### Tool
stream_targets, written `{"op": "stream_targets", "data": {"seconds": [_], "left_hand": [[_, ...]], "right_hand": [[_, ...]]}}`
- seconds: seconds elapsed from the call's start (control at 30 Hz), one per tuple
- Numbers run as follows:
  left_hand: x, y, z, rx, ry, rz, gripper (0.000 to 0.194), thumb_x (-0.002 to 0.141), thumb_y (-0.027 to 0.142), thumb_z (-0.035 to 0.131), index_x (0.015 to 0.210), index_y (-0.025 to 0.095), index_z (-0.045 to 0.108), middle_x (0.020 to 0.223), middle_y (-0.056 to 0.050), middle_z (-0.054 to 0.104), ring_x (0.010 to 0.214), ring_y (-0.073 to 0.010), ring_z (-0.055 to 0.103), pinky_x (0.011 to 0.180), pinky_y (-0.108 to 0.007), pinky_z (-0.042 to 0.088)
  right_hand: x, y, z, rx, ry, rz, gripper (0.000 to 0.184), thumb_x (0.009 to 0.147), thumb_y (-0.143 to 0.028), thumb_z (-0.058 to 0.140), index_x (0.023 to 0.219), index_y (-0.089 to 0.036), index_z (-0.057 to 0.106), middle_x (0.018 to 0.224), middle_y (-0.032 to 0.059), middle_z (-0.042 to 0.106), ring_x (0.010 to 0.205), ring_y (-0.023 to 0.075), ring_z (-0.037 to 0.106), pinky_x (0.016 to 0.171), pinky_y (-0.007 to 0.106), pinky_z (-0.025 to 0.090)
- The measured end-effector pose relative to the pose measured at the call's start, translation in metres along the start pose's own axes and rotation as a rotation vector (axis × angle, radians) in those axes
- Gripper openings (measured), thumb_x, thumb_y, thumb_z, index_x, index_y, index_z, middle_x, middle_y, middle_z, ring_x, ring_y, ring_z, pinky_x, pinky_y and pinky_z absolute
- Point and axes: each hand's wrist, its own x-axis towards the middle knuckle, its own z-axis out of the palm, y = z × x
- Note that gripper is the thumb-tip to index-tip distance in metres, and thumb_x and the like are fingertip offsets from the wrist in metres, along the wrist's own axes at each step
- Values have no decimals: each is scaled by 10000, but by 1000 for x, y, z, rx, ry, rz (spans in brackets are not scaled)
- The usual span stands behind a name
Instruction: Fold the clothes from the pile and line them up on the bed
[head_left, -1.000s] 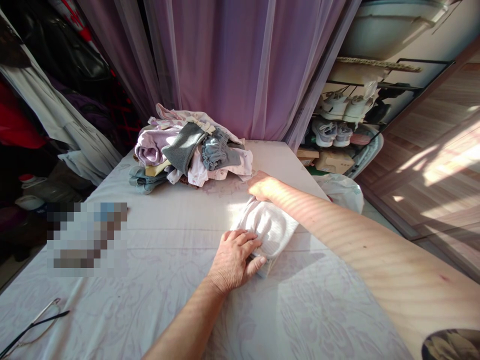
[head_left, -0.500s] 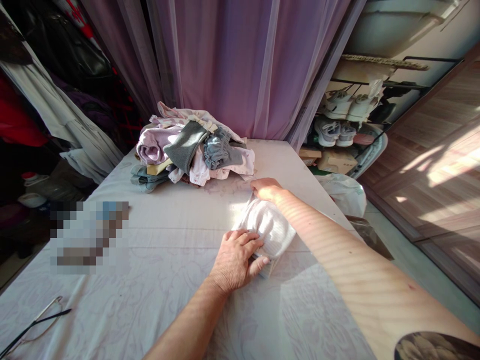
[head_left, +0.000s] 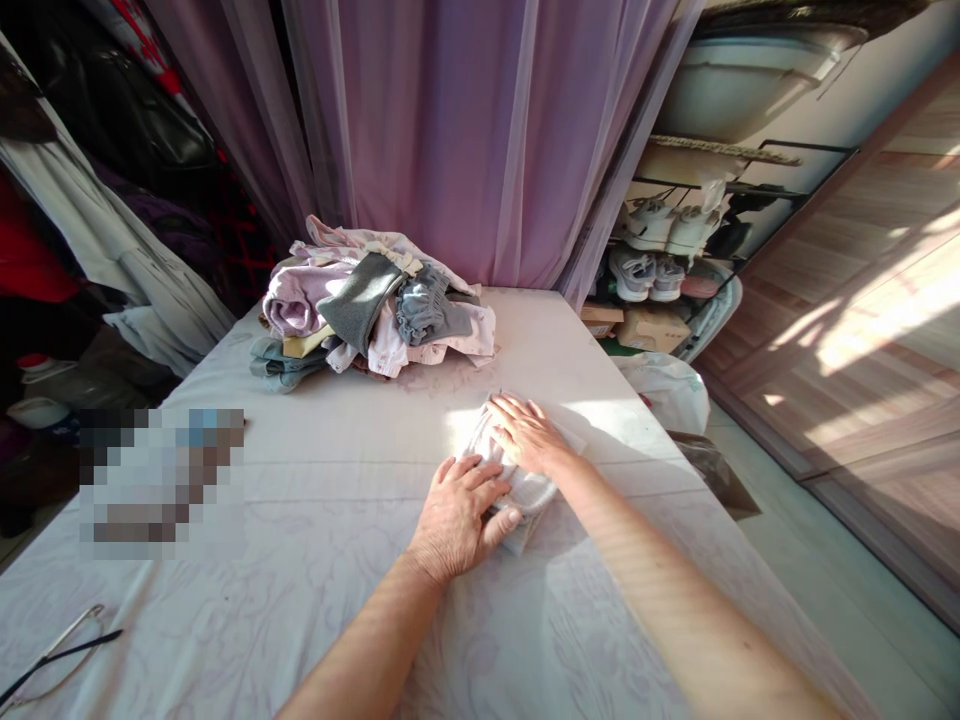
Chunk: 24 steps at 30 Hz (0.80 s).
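Observation:
A small folded white knit garment (head_left: 531,492) lies on the patterned pale tablecloth (head_left: 315,520), partly hidden under both hands. My left hand (head_left: 463,510) rests on its near left side, fingers spread and thumb stretched to the right. Across its far top lies my right hand (head_left: 526,434), palm down with fingers extended. Neither hand is gripping the cloth. Beyond them sits a heap of clothes (head_left: 375,310) in lilac, grey and pale pink.
Eyeglasses (head_left: 64,650) lie at the near left, with a blurred-out object (head_left: 161,475) beyond them. A purple curtain (head_left: 435,130) hangs behind the table. To the right stand a rack with shoes (head_left: 637,270) and a plastic bag (head_left: 667,390).
My right hand has let go of the garment's far edge and now lies flat on top. The cloth looks flatter and more compact. My left hand stays on its near side.

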Motion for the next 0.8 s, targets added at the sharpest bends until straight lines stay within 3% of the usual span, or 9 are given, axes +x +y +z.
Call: {"op": "stream_targets", "data": {"seconds": [0.17, 0.27, 0.37, 0.43, 0.53, 0.6, 0.67, 0.8], "left_hand": [[1, -7, 0, -72, 27, 13, 383, 942, 522, 483, 1086, 294, 755, 1213, -48, 722, 1285, -301, 523, 1132, -539, 340], [0, -12, 0, -193, 84, 19, 413, 973, 473, 421, 1014, 268, 778, 1085, -63, 766, 1236, -277, 578, 1124, -489, 374], [0, -16, -3, -302, 153, -24, 454, 983, 454, 380, 923, 248, 781, 992, -63, 782, 1152, -257, 636, 1134, -467, 365], [0, -17, -4, -370, 228, -65, 467, 976, 468, 377, 871, 241, 771, 965, -61, 782, 1098, -247, 661, 1123, -452, 380], [2, -18, -5, -513, 359, -170, 497, 959, 513, 378, 843, 214, 756, 979, -80, 773, 1047, -238, 678, 1038, -398, 463], [3, -20, -4, -623, 433, -272, 537, 938, 573, 387, 832, 190, 749, 984, -96, 770, 1028, -250, 686, 988, -386, 494], [5, -23, -4, -717, 489, -352, 591, 911, 639, 394, 818, 170, 742, 965, -107, 771, 1009, -266, 692, 972, -393, 502], [7, -25, -3, -806, 547, -429, 654, 853, 729, 421, 789, 160, 737, 940, -115, 773, 991, -278, 695, 964, -401, 503]], "right_hand": [[16, 7, -5, 88, 24, 84, 517, 1006, -345, 301, 1489, -203, 422, 1582, 95, 370, 1459, 227, 318, 1185, 442, 257], [21, 17, -16, 298, 41, 340, 506, 989, -355, 393, 1473, -216, 433, 1543, 110, 428, 1408, 234, 397, 1151, 368, 301], [18, 34, -30, 468, -29, 559, 465, 909, -398, 570, 1328, -197, 570, 1350, 138, 611, 1253, 287, 542, 1024, 368, 422], [14, 45, -40, 542, -126, 590, 354, 846, -407, 651, 1098, -160, 675, 1094, 125, 719, 1041, 276, 645, 855, 330, 500], [7, 54, -53, 703, -264, 603, 175, 811, -313, 675, 854, -144, 662, 789, 58, 711, 740, 188, 654, 632, 248, 488], [5, 55, -61, 808, -317, 611, 96, 784, -210, 665, 848, -143, 638, 725, 28, 689, 656, 150, 629, 580, 219, 469], [4, 54, -67, 902, -350, 616, 136, 750, -145, 662, 883, -146, 636, 727, 18, 693, 643, 135, 628, 577, 203, 471], [2, 53, -73, 1042, -401, 636, 153, 728, -138, 682, 880, -132, 670, 739, 45, 716, 638, 143, 636, 579, 207, 492]]}}
